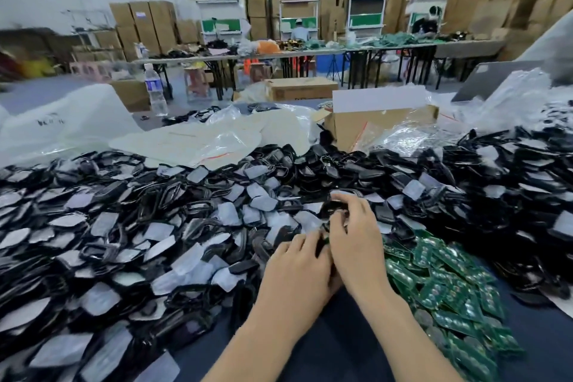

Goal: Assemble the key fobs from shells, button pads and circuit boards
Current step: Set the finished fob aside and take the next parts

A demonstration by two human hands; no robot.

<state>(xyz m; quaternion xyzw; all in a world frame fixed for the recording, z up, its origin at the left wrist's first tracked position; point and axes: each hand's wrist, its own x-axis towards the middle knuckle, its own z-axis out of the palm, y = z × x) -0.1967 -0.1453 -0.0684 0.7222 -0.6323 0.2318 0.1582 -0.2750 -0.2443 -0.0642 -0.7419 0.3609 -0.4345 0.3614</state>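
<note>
1. A big pile of black shells point(124, 226) is lying on the bench point(542, 329), to the left of the left hand.
2. The left hand point(297, 267) is curling its fingers in against the right hand. I cannot tell if it is holding anything.
3. The right hand point(353, 236) is pinching one black shell point(336, 206) in its fingertips, just past the left hand.
4. Green circuit boards point(449, 295) are lying in a heap just right of the right hand.

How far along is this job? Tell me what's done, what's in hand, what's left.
Done: no finished fob can be picked out in the heaps. In hand: the left hand and right hand together grip one black shell. Left: a huge heap of black shells and a pile of green circuit boards wait on the table.
</note>
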